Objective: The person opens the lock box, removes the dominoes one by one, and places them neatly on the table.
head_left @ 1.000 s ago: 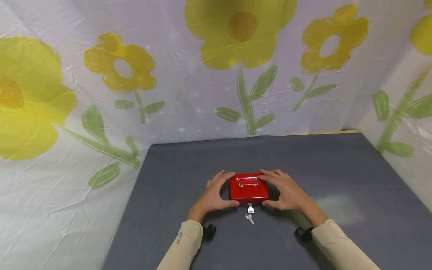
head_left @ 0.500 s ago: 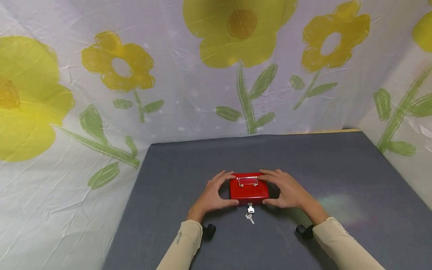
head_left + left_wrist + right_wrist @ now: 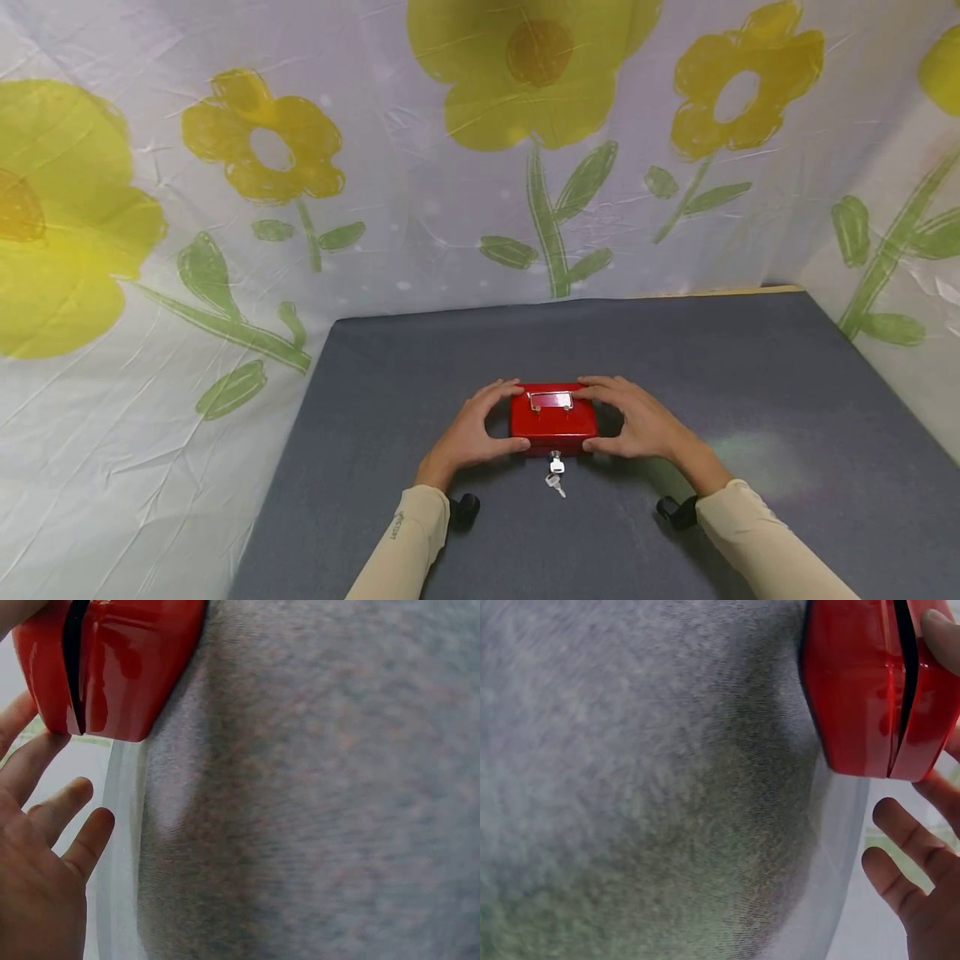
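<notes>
A red metal cash box [image 3: 553, 427] sits on the dark table, its wire handle [image 3: 551, 400] folded flat on the lid. One key stands in the front lock and a second key [image 3: 556, 483] hangs from it. My left hand [image 3: 468, 432] grips the left side, thumb at the front corner and fingers at the back. Mirroring it, my right hand [image 3: 636, 425] holds the right side. Both wrist views show a dark wedge-shaped gap between the lid and the box body [image 3: 139, 671], wider towards the front. In the right wrist view the thumb [image 3: 943, 641] presses the lid's front.
A dark grey cloth-covered table [image 3: 420, 358] surrounds the box. White sheeting printed with yellow flowers [image 3: 442, 217] hangs behind it and along the sides. A black camera mount [image 3: 465, 512] is worn at each wrist.
Both thumbs have risen slightly at the box's front, and the lid's front edge has tilted up a little. The light on the lid around the handle has brightened. The keys have barely moved.
</notes>
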Demonstrator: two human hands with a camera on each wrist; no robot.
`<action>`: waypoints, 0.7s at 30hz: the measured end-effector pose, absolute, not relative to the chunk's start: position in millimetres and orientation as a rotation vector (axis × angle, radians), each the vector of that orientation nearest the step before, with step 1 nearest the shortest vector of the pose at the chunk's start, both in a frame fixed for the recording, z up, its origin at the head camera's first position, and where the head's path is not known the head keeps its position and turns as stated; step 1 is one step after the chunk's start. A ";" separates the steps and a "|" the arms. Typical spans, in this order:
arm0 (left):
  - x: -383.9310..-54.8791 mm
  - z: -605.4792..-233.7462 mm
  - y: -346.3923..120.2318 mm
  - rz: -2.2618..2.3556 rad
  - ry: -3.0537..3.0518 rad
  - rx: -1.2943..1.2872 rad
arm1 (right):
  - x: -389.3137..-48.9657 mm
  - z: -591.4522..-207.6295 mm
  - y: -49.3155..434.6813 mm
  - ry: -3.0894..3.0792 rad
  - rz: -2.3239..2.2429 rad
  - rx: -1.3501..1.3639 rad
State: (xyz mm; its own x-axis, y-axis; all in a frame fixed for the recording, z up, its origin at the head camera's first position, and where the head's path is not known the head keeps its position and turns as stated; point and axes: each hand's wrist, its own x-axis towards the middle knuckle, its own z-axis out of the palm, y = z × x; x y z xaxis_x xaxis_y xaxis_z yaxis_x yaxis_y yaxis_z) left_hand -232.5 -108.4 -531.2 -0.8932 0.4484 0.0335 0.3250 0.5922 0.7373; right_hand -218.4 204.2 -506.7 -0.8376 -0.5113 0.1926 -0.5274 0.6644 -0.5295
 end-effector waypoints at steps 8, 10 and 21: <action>-233.7 -525.8 -108.2 1.262 2.614 0.647 | -219.7 -504.3 204.2 -2.865 0.988 0.851; -233.8 -524.8 -108.0 1.290 2.599 0.641 | -219.9 -503.5 204.0 -2.859 1.002 0.854; -237.4 -522.8 -105.9 1.361 2.559 0.559 | -219.0 -501.7 203.4 -2.757 1.092 0.861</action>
State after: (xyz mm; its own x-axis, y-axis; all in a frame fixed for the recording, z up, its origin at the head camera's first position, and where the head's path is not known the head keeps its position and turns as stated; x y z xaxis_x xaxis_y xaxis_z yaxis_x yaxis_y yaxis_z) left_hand -237.4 -105.9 -522.8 -0.9110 0.4123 0.0100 0.2387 0.5075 0.8279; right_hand -219.0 203.4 -501.7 -0.8430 -0.4788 0.2451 -0.5167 0.5944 -0.6162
